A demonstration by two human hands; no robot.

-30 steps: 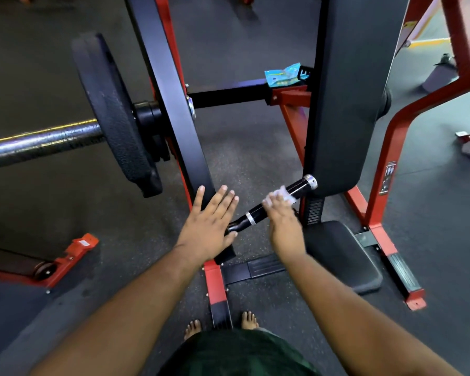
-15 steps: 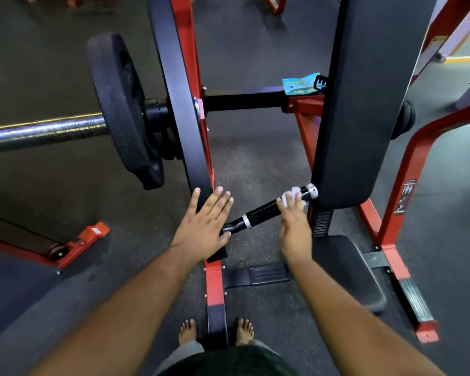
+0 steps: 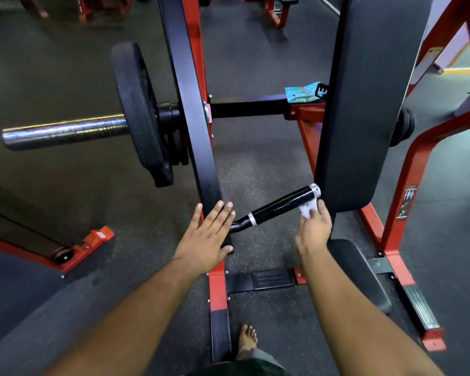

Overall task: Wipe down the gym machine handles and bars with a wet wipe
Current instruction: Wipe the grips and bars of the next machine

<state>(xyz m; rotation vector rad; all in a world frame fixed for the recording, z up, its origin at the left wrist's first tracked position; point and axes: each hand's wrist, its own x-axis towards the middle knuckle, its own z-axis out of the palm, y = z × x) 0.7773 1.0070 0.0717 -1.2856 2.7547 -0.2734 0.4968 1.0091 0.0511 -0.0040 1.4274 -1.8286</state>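
Note:
A black machine handle with silver end rings slants up to the right from the black lever arm. My right hand holds a crumpled white wet wipe against the underside of the handle's far end, near the silver cap. My left hand lies flat with straight fingers on the lower end of the lever arm, beside the handle's root. A blue wipes packet lies on the red frame beside the black back pad.
A black weight plate and a chrome loading bar stick out to the left. The red frame and black seat stand to the right. A red floor rail runs toward my bare foot. More red machines stand at the back.
My right hand slid the wipe along the handle toward its capped end and now sits under it. My left hand stayed flat on the lever arm. The view shifted closer and rightward.

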